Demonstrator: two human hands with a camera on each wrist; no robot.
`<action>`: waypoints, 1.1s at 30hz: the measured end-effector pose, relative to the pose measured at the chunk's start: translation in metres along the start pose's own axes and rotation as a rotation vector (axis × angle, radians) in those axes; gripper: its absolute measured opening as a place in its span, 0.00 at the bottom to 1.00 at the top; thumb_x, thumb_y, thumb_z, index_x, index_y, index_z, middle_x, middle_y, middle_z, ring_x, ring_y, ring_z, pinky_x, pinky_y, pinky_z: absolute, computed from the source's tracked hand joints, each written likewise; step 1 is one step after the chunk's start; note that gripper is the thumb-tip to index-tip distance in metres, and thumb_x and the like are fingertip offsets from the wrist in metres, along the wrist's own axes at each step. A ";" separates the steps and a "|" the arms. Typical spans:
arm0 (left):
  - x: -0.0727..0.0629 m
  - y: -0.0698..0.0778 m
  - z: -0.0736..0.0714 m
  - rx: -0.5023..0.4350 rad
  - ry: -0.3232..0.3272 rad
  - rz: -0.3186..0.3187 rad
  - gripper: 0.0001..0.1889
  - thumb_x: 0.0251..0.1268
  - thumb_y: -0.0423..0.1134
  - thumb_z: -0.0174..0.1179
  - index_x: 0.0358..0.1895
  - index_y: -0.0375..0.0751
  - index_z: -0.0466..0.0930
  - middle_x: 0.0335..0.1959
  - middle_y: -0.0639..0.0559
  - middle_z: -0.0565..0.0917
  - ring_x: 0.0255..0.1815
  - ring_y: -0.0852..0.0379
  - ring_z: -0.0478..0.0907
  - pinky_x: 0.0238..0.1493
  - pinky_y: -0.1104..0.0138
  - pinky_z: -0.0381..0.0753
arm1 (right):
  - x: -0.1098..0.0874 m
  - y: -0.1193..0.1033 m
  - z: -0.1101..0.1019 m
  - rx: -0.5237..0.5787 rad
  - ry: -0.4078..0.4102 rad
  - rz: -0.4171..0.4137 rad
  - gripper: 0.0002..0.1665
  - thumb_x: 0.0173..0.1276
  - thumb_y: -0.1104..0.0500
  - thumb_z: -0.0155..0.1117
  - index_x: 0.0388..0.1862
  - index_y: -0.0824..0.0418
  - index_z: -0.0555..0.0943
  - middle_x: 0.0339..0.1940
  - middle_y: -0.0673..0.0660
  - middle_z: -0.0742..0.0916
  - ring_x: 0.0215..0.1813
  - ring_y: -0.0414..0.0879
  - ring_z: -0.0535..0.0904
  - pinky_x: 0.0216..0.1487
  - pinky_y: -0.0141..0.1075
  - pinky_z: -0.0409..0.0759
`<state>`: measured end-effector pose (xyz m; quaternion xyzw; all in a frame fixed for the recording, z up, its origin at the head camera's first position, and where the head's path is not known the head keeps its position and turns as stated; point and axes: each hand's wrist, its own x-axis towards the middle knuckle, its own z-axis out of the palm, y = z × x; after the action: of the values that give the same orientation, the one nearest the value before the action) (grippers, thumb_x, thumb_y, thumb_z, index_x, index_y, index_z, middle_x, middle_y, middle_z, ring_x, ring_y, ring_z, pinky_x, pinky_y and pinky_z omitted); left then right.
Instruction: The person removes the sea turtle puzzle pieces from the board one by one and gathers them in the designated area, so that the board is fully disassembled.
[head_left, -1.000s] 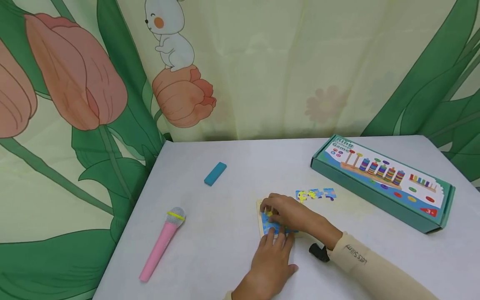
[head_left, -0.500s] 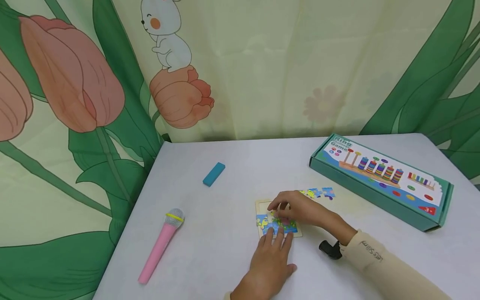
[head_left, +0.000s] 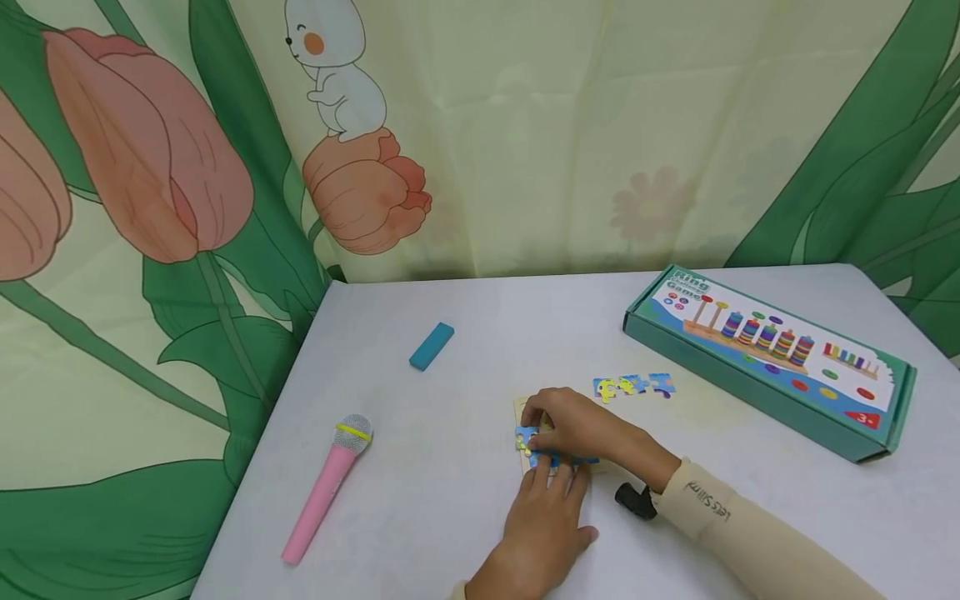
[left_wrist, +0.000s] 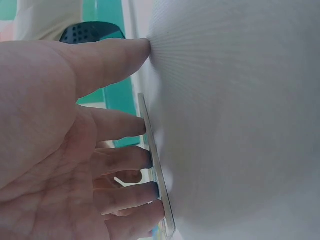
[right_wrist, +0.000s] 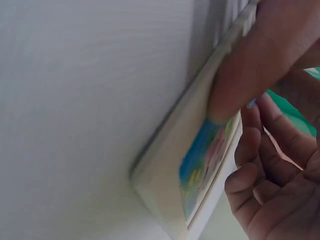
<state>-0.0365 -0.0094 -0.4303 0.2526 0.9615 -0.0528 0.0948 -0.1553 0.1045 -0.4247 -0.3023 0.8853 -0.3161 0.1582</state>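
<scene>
At the left of the white table (head_left: 420, 483), a pink toy microphone (head_left: 326, 492) lies at a slant, its silvery head pointing away. Farther back is 1 blue block (head_left: 432, 347). Next comes the wooden jigsaw tray (head_left: 519, 408), mostly hidden under 2 hands. A blue-and-yellow jigsaw piece (head_left: 522, 439) overlaps its left rim, directly under the right grip. The left hand (head_left: 536, 529) lies spread, 4 fingertips on the tray's near edge and the thumb on the table. The right hand (head_left: 572, 423) arches over the tray, fingers bent, thumb tip on the puzzle; whether it pinches the piece I cannot tell. Just beyond it, loose jigsaw pieces (head_left: 633, 385) form a short row. At far right sits a green "Ring Game" box (head_left: 768, 362).
</scene>
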 end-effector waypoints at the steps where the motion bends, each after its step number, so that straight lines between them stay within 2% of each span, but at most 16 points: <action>1: 0.000 0.000 0.000 0.007 -0.002 0.001 0.40 0.71 0.67 0.55 0.80 0.53 0.62 0.78 0.54 0.61 0.78 0.48 0.57 0.72 0.61 0.64 | 0.000 0.001 -0.001 0.024 0.000 -0.011 0.08 0.65 0.64 0.76 0.40 0.59 0.85 0.33 0.45 0.83 0.36 0.40 0.77 0.40 0.34 0.80; 3: 0.001 0.000 0.000 0.013 -0.009 0.001 0.40 0.71 0.68 0.55 0.80 0.54 0.62 0.78 0.55 0.62 0.78 0.49 0.58 0.72 0.61 0.64 | -0.002 0.003 -0.003 0.069 0.003 -0.030 0.09 0.66 0.65 0.74 0.42 0.58 0.84 0.32 0.45 0.82 0.35 0.39 0.77 0.39 0.33 0.80; 6: 0.002 0.001 0.001 0.003 -0.038 -0.005 0.40 0.71 0.69 0.54 0.80 0.56 0.61 0.79 0.56 0.61 0.78 0.50 0.57 0.73 0.62 0.64 | -0.006 0.009 -0.009 0.129 0.002 -0.056 0.13 0.69 0.67 0.70 0.52 0.60 0.84 0.32 0.46 0.83 0.33 0.39 0.78 0.37 0.33 0.81; 8: 0.003 0.001 0.002 -0.014 -0.057 -0.011 0.40 0.70 0.69 0.54 0.80 0.57 0.61 0.79 0.56 0.61 0.79 0.51 0.57 0.73 0.62 0.64 | -0.010 0.013 -0.015 0.162 0.003 -0.055 0.17 0.71 0.67 0.67 0.58 0.61 0.84 0.33 0.47 0.84 0.32 0.40 0.79 0.35 0.34 0.81; 10: 0.004 0.002 0.003 -0.029 -0.071 -0.020 0.40 0.70 0.69 0.54 0.80 0.57 0.61 0.79 0.56 0.61 0.79 0.51 0.57 0.73 0.61 0.63 | -0.014 0.019 -0.021 0.184 0.015 -0.031 0.18 0.73 0.67 0.65 0.60 0.62 0.84 0.34 0.48 0.85 0.32 0.42 0.81 0.35 0.34 0.81; 14: 0.005 0.003 0.003 -0.040 -0.084 -0.031 0.40 0.70 0.69 0.54 0.81 0.58 0.60 0.80 0.56 0.61 0.79 0.50 0.57 0.74 0.61 0.63 | -0.026 0.031 -0.035 0.223 0.070 0.071 0.13 0.73 0.64 0.65 0.55 0.61 0.87 0.33 0.50 0.88 0.35 0.45 0.82 0.36 0.36 0.81; 18: 0.004 0.004 0.002 -0.040 -0.091 -0.039 0.40 0.70 0.69 0.54 0.81 0.58 0.59 0.81 0.56 0.60 0.80 0.50 0.57 0.74 0.61 0.63 | -0.040 0.042 -0.048 0.253 0.127 0.185 0.12 0.72 0.62 0.68 0.52 0.61 0.87 0.31 0.52 0.88 0.32 0.48 0.81 0.32 0.37 0.80; 21: 0.004 0.004 0.002 -0.039 -0.093 -0.045 0.40 0.70 0.69 0.54 0.81 0.58 0.59 0.81 0.56 0.60 0.80 0.50 0.56 0.74 0.61 0.63 | -0.050 0.047 -0.055 0.250 0.156 0.234 0.11 0.72 0.61 0.69 0.50 0.62 0.87 0.30 0.52 0.88 0.31 0.48 0.80 0.31 0.37 0.79; 28: 0.004 0.004 0.001 -0.043 -0.097 -0.048 0.41 0.70 0.68 0.55 0.81 0.58 0.59 0.81 0.56 0.59 0.80 0.50 0.56 0.74 0.61 0.63 | -0.065 0.053 -0.057 0.268 0.153 0.326 0.08 0.73 0.57 0.68 0.42 0.63 0.84 0.27 0.53 0.88 0.32 0.48 0.78 0.31 0.36 0.77; 33: 0.005 0.004 0.001 -0.042 -0.089 -0.045 0.40 0.71 0.68 0.54 0.81 0.58 0.59 0.81 0.55 0.60 0.80 0.50 0.57 0.74 0.61 0.63 | -0.070 0.054 -0.056 0.344 0.136 0.388 0.10 0.74 0.58 0.66 0.41 0.66 0.83 0.28 0.55 0.89 0.31 0.49 0.82 0.32 0.38 0.81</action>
<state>-0.0384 -0.0039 -0.4322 0.2264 0.9626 -0.0457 0.1416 -0.1514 0.2086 -0.4117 -0.0736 0.8685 -0.4453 0.2050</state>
